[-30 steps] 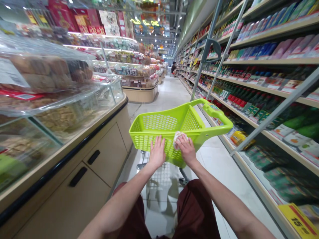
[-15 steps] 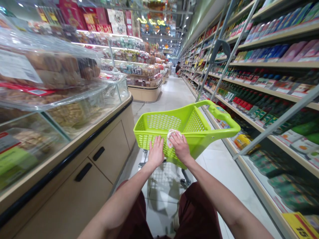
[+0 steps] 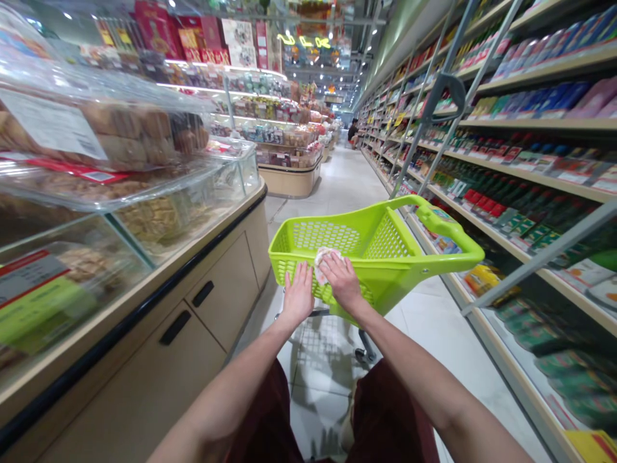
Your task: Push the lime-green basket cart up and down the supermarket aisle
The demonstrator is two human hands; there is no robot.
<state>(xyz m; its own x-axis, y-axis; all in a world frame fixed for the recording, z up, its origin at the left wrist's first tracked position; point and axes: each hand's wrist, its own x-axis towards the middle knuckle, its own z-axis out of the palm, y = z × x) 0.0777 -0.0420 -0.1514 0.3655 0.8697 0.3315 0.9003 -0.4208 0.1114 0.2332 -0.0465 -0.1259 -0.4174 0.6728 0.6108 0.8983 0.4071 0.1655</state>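
Note:
A bright green shopping cart [image 3: 393, 283] stands crosswise before my knees, its handle to the right. My right hand [image 3: 342, 281] presses a crumpled white cloth [image 3: 319, 267] with pinkish marks against the near side of the basket, just at the rim. Part of the cloth is hidden under my fingers. To the left of it, my left hand [image 3: 299, 297] lies with fingers stretched out on the perforated side wall, holding nothing.
At left runs a wooden counter [image 3: 226, 257] with glass bins and packaged baked goods [image 3: 130, 128]. Tall stocked shelves [image 3: 535, 154] line the right, with a metal ladder [image 3: 434, 128] leaning there. A person [image 3: 353, 132] is far down the aisle.
My right hand and the cloth have slid left along the basket side, closer to my left hand. The whole view has shifted slightly, so the cart appears further right.

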